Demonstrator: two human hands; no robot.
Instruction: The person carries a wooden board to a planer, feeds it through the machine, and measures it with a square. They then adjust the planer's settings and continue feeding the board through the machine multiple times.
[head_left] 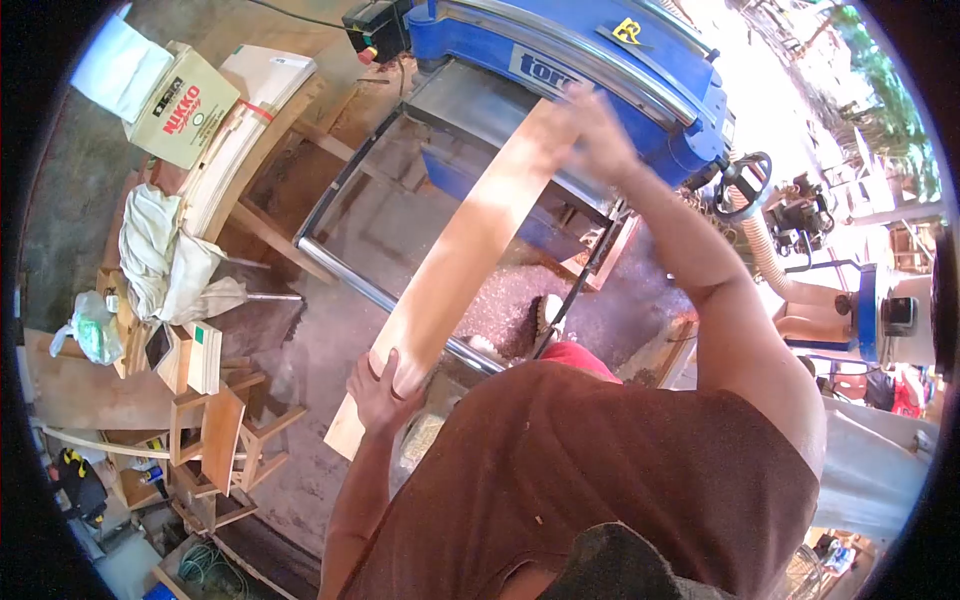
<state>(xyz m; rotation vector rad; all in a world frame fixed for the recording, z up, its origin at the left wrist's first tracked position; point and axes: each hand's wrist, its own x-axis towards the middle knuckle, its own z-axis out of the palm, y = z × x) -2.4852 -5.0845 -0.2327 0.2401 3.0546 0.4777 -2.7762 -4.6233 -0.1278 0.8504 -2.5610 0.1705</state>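
A long, pale wooden board slants from near my body up to the blue planer, its far end over the machine's metal bed. Wrapped around the near end of the board is my left hand, with a ring on one finger. My right hand is at the board's far end, close to the front of the planer, its fingers smeared by motion. Below the middle of the board runs a shiny metal roller bar on the machine's support frame.
To the left, a cardboard box and stacked boards sit beside a crumpled cloth. Small wooden frames stand at lower left. Right of the planer are a black handwheel and a ribbed hose. Shavings cover the floor.
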